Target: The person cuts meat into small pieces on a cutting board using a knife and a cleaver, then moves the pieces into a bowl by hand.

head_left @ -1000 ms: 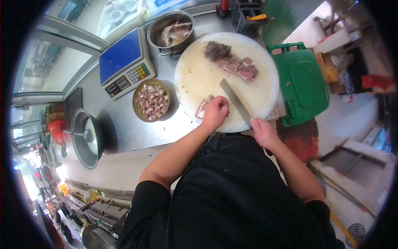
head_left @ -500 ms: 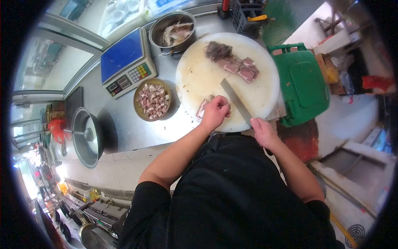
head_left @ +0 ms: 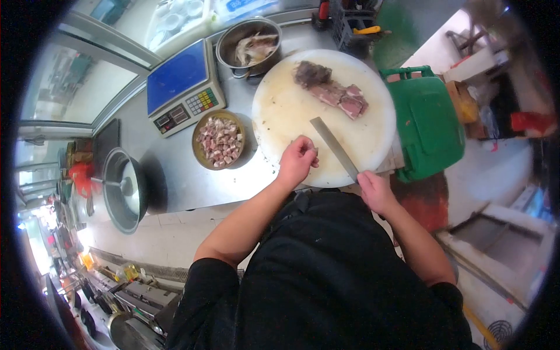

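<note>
My right hand (head_left: 375, 191) grips a cleaver (head_left: 335, 146) by its handle at the near right of the round white cutting board (head_left: 274, 111). The long blade slants up and left, over the board. Left of the blade, my left hand (head_left: 297, 161) is closed over the near part of the board, its fingers curled. A small dark bit shows at its fingertips, too small to name. Toward the far side of the board lies a chunk of meat (head_left: 338, 96), dark at one end and pinkish at the other. Left of the board sits a bowl of diced meat (head_left: 220, 143).
A blue-topped digital scale (head_left: 178, 79) and a metal pot (head_left: 248, 49) with meat and bones stand behind the bowl. A large basin (head_left: 123, 189) with a ladle is at the left. A green lidded bin (head_left: 429, 125) adjoins the board's right side.
The pale meat strip seen beside my left hand no longer shows there. My left hand has shifted slightly left. The cleaver stays in my right hand, and the view has moved a little.
</note>
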Motion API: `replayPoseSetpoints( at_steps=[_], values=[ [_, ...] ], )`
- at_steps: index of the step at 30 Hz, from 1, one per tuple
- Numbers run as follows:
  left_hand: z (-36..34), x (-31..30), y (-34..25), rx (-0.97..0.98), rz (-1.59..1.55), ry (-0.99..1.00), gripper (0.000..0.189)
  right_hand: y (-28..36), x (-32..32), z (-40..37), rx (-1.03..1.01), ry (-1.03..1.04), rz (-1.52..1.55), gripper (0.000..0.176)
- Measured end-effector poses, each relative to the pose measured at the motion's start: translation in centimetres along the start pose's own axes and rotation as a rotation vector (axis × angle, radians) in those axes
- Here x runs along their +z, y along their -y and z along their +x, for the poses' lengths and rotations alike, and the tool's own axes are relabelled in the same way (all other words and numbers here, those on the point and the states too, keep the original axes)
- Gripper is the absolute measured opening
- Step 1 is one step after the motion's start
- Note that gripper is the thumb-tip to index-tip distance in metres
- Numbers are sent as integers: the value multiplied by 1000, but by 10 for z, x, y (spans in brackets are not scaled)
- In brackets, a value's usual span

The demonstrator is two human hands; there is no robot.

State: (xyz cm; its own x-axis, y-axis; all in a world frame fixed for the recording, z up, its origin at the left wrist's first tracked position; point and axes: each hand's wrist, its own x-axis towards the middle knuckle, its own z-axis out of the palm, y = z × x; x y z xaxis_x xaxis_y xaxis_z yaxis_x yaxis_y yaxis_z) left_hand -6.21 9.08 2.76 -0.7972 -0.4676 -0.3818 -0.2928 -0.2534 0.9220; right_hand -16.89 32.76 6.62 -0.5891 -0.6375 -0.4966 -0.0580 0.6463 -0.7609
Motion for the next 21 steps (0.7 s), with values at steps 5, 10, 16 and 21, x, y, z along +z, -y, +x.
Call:
replayPoseSetpoints(
  at_steps=[5, 10, 16, 21],
  values=[
    [-5, -21, -3, -36, -140, -140, 3, 2, -27, -20, 4, -126, -170, 48],
    [-11, -38, -14, -63, -270, -191, 3, -57, -47, -37, 12, -320, -469, 62],
    [-18, -36, -28, -24, -236, -130, 8, -63, -34, -36, 114, -371, -599, 69],
    [-26, -18, -48, 144, -71, -151, 20, -54, -6, 16, -19, -434, -539, 65]
  ],
)
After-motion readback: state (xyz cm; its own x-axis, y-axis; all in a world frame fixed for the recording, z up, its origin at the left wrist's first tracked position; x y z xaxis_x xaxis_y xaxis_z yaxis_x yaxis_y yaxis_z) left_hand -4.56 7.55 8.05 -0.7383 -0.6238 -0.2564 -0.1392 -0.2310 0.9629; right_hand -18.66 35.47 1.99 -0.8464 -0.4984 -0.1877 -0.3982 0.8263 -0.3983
